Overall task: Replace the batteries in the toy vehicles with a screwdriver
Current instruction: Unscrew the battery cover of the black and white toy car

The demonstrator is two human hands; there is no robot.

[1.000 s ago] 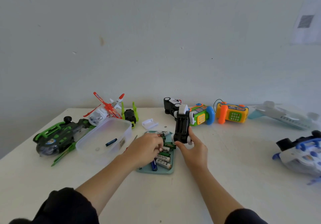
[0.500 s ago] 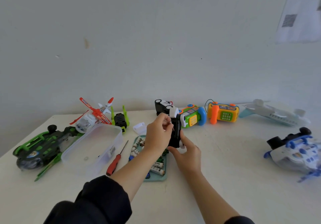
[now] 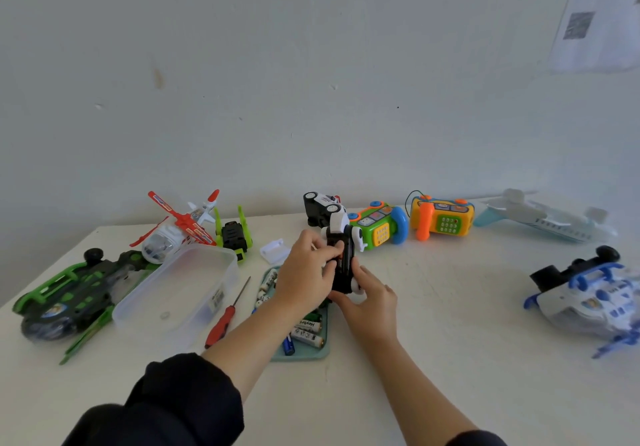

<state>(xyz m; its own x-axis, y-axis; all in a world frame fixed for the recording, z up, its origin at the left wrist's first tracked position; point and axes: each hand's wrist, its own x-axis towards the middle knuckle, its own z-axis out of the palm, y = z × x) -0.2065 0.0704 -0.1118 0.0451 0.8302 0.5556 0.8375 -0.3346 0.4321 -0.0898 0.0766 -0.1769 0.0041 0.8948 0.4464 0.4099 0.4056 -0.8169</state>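
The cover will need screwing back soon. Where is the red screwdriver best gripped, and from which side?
Grip the screwdriver by its red handle, the thick end nearest the person, coming from above with the left hand. It lies flat between the clear box and the battery tray, thin shaft pointing away, so the handle is probably the easiest part to pinch.

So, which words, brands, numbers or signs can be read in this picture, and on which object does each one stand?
"Heybr": on one battery in the teal tray; the word is cut off there.
Label on the clear plastic container: too small to read.
Keypads of the green toy phone and the orange toy phone: too blurred.
Paper on the wall, with a square code: unreadable.
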